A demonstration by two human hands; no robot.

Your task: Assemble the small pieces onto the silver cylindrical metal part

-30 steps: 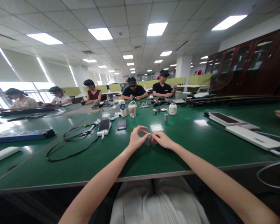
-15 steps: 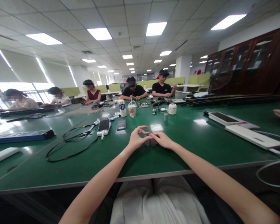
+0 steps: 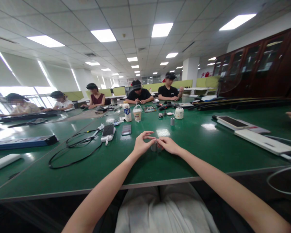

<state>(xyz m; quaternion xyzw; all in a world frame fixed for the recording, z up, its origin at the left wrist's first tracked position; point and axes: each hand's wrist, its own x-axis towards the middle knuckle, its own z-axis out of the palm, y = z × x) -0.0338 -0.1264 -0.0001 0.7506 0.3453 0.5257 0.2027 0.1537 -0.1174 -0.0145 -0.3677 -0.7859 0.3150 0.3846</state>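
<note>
A small grey metal cylinder (image 3: 154, 147) stands on the green table in front of me, partly covered by my fingers. My left hand (image 3: 142, 144) is curved at its left side, the thumb reaching to the top and the index finger arched above. From the right, my right hand (image 3: 169, 145) has its fingers pinched together at the cylinder's upper edge. Whatever small thing lies between those fingertips is too small to make out. Farther off stands a similar grey cylinder (image 3: 172, 121), apart from both hands.
Beyond are a bottle (image 3: 127, 111), a lidded cup (image 3: 137, 114), a round white jar (image 3: 179, 113) and a dark flat card (image 3: 126, 129). Left lie a phone (image 3: 108, 130) and a looped black cable (image 3: 63, 167); right, a white device (image 3: 264, 142). Several people sit around the table.
My left thumb has straightened toward the cylinder's top, and the fingertips of both hands have shifted slightly. The cylinder stays in about the same place.
</note>
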